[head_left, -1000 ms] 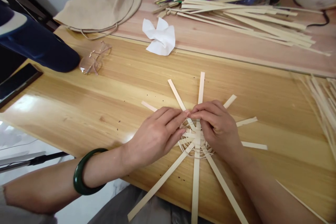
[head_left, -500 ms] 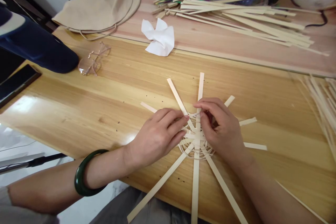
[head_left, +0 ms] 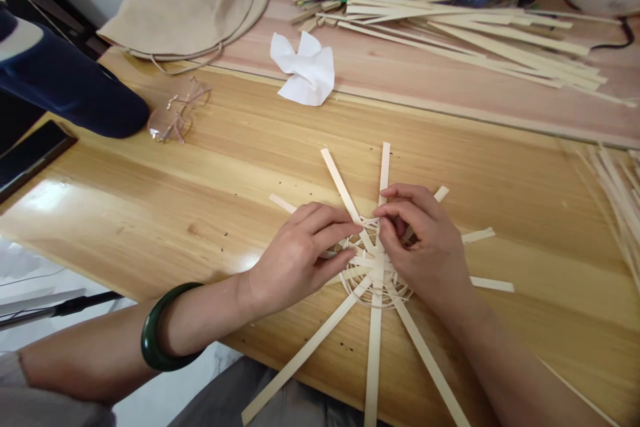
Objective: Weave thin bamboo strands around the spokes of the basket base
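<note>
A round bamboo weaving point(head_left: 379, 293) lies on the wooden table, with flat strips fanning out like spokes and thin strands looped over and under them near the centre. My left hand point(head_left: 305, 250), wearing a dark green bangle point(head_left: 150, 327) at the wrist, holds the weaving's upper left part, thumb and fingertips pressed on it. At its upper edge my right hand point(head_left: 425, 233) pinches a thin strand beside the upright spoke point(head_left: 385, 163). The right hand covers part of the right-hand spokes, and its lower fingers are curled in.
Crumpled white tissue point(head_left: 306, 70), glasses point(head_left: 175, 117), a dark blue bottle point(head_left: 85, 93) and a phone point(head_left: 35, 157) lie beyond my hands. A beige bag point(head_left: 195, 10) is at the back left. Loose bamboo strips point(head_left: 475, 40) are piled at the back right; thin strands point(head_left: 615, 193) lie at right.
My right fingertips have shifted slightly along the upper edge, and the thumb and forefinger are drawn closer together. My left thumb and forefinger have spread a little on the weaving.
</note>
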